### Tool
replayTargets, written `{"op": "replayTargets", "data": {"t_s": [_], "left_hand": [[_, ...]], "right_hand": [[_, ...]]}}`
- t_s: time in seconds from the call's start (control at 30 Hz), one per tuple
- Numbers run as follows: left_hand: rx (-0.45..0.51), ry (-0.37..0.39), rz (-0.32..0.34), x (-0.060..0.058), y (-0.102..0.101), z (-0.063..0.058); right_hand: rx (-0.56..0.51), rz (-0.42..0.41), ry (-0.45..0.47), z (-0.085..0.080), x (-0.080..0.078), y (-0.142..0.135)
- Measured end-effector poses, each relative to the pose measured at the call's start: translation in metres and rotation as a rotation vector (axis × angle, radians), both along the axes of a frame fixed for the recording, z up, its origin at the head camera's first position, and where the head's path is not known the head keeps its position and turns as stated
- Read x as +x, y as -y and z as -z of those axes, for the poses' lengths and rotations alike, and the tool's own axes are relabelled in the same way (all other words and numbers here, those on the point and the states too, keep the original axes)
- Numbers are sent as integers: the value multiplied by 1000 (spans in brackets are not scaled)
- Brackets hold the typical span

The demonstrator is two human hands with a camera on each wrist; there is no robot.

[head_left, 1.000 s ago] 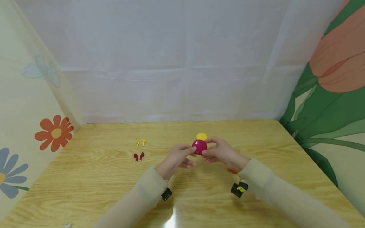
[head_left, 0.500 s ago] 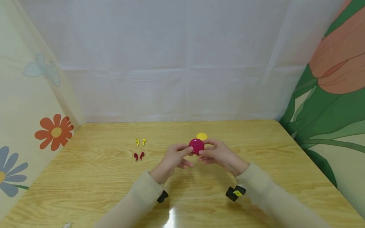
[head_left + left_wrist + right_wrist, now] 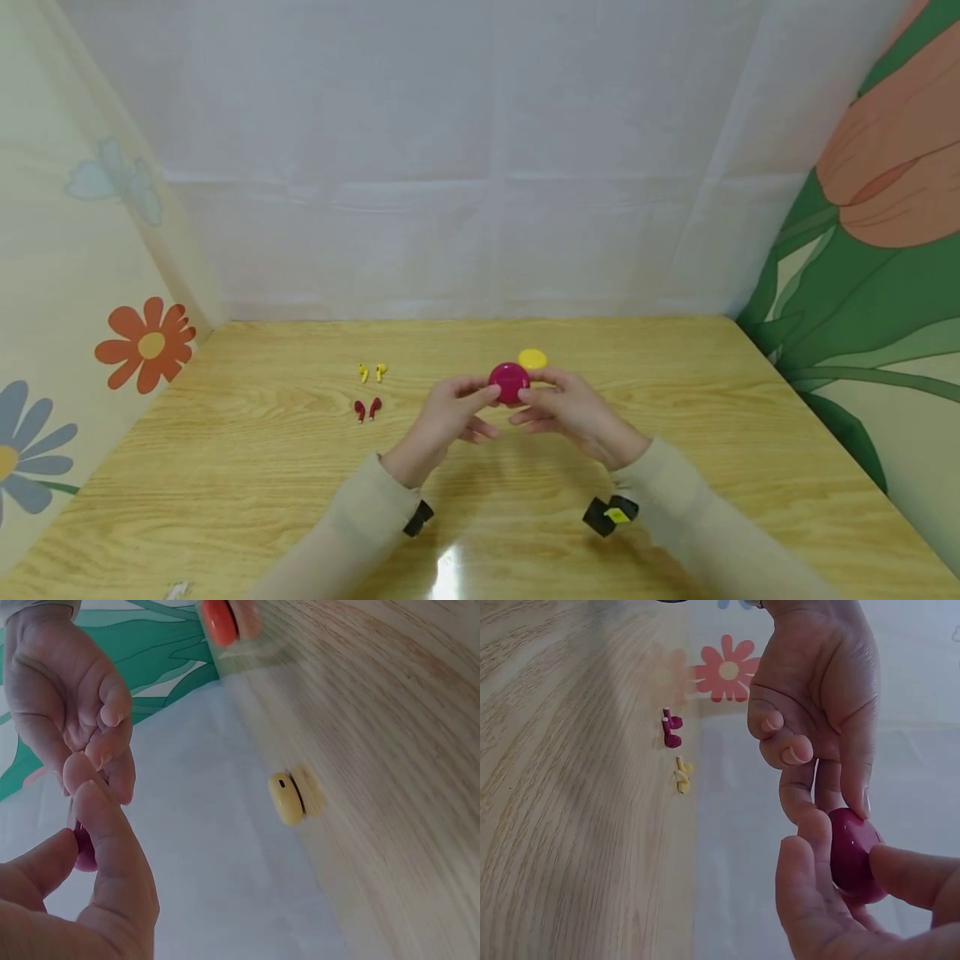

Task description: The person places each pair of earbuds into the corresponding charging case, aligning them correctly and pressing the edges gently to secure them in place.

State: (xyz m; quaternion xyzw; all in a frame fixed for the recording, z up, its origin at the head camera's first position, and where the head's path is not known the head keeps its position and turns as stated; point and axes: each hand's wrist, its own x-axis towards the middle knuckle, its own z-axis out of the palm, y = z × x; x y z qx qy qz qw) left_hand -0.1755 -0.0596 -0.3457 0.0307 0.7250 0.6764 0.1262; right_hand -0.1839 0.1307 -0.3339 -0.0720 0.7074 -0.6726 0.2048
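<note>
Magenta case (image 3: pixel 508 380): held in the air above the wooden table (image 3: pixel 225 467), slightly right of centre in the head view; glossy round face turned toward the head camera; gripped from both sides at once.
Left hand (image 3: pixel 448 412): pinches the left side of the magenta case between thumb and forefinger; thumb on the near face, at lower left; other fingers loosely bent below.
Right hand (image 3: pixel 579 413): pinches the right side between thumb and forefinger; thumb on the near face, at lower right; forefinger at the upper right edge; other fingers loosely bent below.
Yellow case (image 3: pixel 532 359): on the table, beyond the magenta case and slightly to the right in the head view; small dark mark on the side, visible in the left wrist view.
Dark red earbuds (image 3: pixel 360 409): two, lying side by side on the table, left of both hands.
Yellow earbuds (image 3: pixel 381 369): two, lying just beyond the dark red pair.
Orange object (image 3: pixel 219 621): on the table; cut off by the top edge of the left wrist view; exact kind unclear.
Wrist devices (image 3: pixel 611 515): black, one at each pale sleeve (image 3: pixel 360 517); yellow patch on the right one.
Surround: white sheet (image 3: pixel 480 208) behind the table; flower panel (image 3: pixel 67 275) at left; tulip panel (image 3: pixel 892 292) at right.
</note>
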Motion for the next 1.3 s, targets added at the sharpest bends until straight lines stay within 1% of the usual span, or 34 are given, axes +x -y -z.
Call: {"op": "replayTargets", "data": {"t_s": [0.23,0.37,0.6,0.77,0.93,1.13,1.3], "left_hand": [[-4,-8,2,1,3,-2],[-29,-20,8,0,5,-3],[-60,-68,-23,-3,6,-6],[-72,-88,-38,-3,4,-8],[-60,-117,-56,-1,2,-6],[-72,-114,-86,1,-1,-4],[-87,-106,-92,3,-2,-4]], "right_hand": [[-24,7,11,-1,1,3],[-32,6,19,-1,1,3],[-52,-15,7,2,0,4],[-64,-22,3,4,1,6],[-71,-15,8,3,4,8],[-68,-24,10,4,6,8],[-69,-48,-8,5,5,8]]}}
